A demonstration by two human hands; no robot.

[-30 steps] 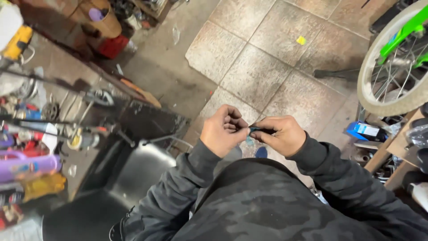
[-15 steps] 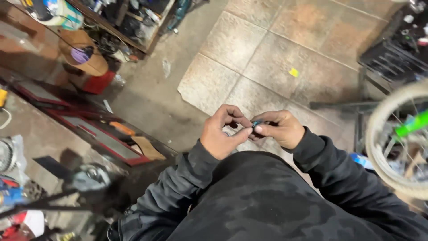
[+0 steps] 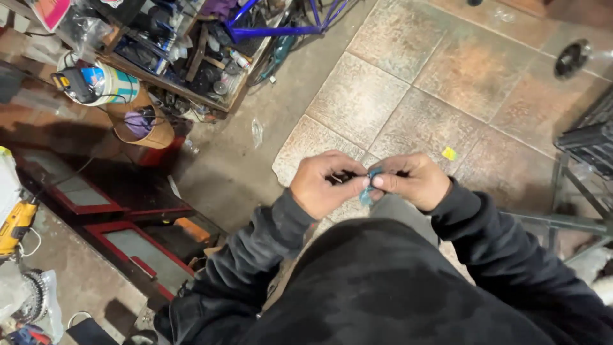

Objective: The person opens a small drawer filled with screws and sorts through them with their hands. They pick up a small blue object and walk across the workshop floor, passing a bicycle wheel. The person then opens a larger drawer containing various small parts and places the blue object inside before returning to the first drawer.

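My left hand (image 3: 322, 183) and my right hand (image 3: 412, 181) meet in front of my chest, fingertips together. Between them they pinch a small blue-grey piece (image 3: 369, 185) with a dark part showing at the left hand's fingers. What the piece is cannot be told; it is mostly hidden by the fingers. Both arms wear dark sleeves, above a floor of stone tiles (image 3: 408, 83).
A cluttered wooden shelf (image 3: 172, 64) with bottles and parts stands at upper left, a blue bicycle frame (image 3: 281, 25) behind it. A cardboard box (image 3: 143, 128) and red-framed panels (image 3: 121, 236) lie at left. A yellow power tool (image 3: 16, 223) sits at the left edge. A metal stand (image 3: 575, 211) is at right.
The view has swung left and forward: the bicycle wheel at right is gone and the shelf has come in. My hands stay together on the small piece, whose blue part now shows.
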